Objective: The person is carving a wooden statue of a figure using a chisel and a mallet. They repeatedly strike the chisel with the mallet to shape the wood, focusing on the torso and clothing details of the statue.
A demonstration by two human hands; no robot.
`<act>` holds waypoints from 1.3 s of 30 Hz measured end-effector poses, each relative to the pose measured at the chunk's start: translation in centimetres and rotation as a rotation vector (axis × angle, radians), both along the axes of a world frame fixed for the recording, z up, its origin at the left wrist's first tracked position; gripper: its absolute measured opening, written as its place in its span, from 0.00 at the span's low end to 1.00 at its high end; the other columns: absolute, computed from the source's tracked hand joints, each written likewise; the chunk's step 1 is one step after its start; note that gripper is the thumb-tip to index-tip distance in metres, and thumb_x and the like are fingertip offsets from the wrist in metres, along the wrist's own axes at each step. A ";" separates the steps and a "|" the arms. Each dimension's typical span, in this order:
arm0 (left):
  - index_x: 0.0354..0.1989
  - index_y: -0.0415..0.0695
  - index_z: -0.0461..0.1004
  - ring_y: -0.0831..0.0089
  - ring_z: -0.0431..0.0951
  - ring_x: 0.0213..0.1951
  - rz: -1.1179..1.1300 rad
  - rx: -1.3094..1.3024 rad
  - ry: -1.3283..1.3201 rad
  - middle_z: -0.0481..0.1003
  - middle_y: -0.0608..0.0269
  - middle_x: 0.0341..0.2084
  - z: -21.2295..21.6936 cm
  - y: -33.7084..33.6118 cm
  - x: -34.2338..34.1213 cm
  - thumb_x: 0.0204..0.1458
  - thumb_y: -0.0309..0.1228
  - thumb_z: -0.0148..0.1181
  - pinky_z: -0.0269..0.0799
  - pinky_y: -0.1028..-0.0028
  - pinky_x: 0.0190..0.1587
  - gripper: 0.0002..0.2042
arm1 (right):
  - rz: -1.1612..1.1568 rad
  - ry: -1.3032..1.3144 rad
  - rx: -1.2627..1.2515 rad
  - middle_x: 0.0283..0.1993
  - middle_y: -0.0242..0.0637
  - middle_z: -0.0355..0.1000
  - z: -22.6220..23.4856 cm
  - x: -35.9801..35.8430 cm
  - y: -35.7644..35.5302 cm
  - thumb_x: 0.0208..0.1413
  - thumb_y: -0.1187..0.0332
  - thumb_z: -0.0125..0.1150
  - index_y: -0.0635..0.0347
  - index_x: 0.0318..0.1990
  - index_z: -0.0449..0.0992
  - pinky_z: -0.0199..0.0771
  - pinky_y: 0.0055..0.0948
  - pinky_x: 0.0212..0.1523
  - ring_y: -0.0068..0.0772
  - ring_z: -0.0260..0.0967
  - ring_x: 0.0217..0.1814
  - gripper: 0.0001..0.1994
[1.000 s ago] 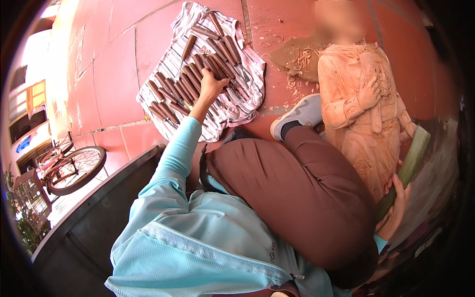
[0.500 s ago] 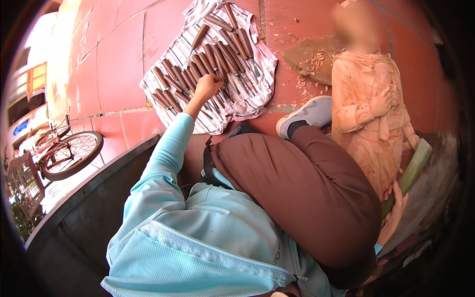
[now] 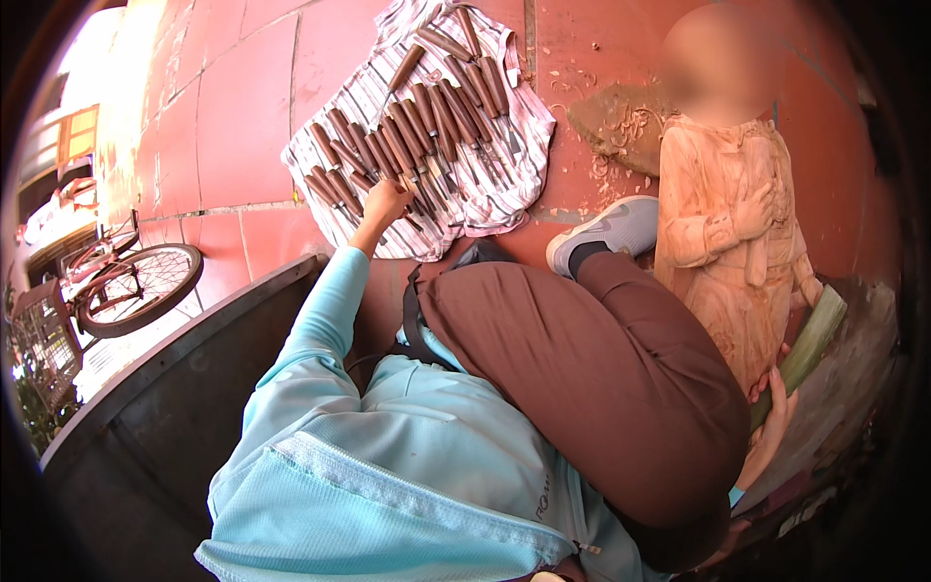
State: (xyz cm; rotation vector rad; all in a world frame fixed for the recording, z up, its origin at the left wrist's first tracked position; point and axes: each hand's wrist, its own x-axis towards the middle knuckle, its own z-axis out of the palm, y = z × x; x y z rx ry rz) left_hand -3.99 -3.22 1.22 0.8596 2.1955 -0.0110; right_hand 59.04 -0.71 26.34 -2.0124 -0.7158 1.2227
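Observation:
Many wood-carving chisels [image 3: 412, 121] with brown handles lie in rows on a striped cloth shirt [image 3: 529, 145]. Over their lower ends is my left hand [image 3: 388, 199], its fingers drawn together among the blades; whatever they pinch is hidden. At the right, a carved wooden figure [image 3: 713, 262] lies on its back, an arm folded over its chest. My right hand [image 3: 776, 417] is wrapped round a greenish, rounded wooden club [image 3: 815, 335] beside the figure's lower part. Some of that hand's fingers are hidden behind the club.
A flat stone-like slab [image 3: 611, 126] with wood shavings [image 3: 630, 126] sits on the red tile floor [image 3: 247, 97]. My shoe [image 3: 616, 233] is close to the figure. A dark curved panel [image 3: 175, 369] runs along my left, with a bicycle [image 3: 141, 291] beyond it.
My left hand has moved down and left across the chisels, toward their blade ends. The right hand keeps its hold on the club, and the view has shifted slightly.

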 end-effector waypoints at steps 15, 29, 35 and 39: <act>0.29 0.32 0.74 0.53 0.80 0.33 0.142 0.145 -0.079 0.78 0.46 0.25 -3.7 -2.1 -0.8 0.45 0.36 0.63 0.74 0.63 0.40 0.15 | 0.025 0.039 -0.043 0.23 0.29 0.61 -0.6 1.4 -0.1 0.57 0.71 0.56 0.63 0.53 0.63 0.58 0.18 0.22 0.18 0.58 0.21 0.17; 0.33 0.35 0.68 0.58 0.79 0.26 0.160 0.206 -0.133 0.76 0.49 0.23 -5.4 -2.6 -1.3 0.50 0.33 0.61 0.76 0.65 0.31 0.13 | -0.029 -0.024 -0.049 0.22 0.28 0.59 -0.2 0.3 0.2 0.58 0.71 0.54 0.63 0.62 0.61 0.57 0.17 0.20 0.17 0.56 0.19 0.24; 0.38 0.37 0.66 0.67 0.80 0.21 0.304 0.162 -0.348 0.75 0.56 0.23 -1.7 -1.3 0.3 0.51 0.26 0.62 0.79 0.70 0.23 0.11 | -0.032 -0.016 -0.052 0.23 0.29 0.60 0.1 0.5 0.1 0.57 0.71 0.56 0.63 0.57 0.62 0.58 0.17 0.21 0.18 0.57 0.20 0.21; 0.39 0.38 0.67 0.68 0.80 0.22 0.356 0.135 -0.405 0.75 0.57 0.24 -1.4 -1.4 0.0 0.52 0.27 0.62 0.80 0.71 0.24 0.11 | 0.027 0.052 -0.064 0.24 0.31 0.65 0.2 1.3 0.0 0.55 0.68 0.60 0.59 0.31 0.67 0.61 0.20 0.27 0.20 0.61 0.24 0.08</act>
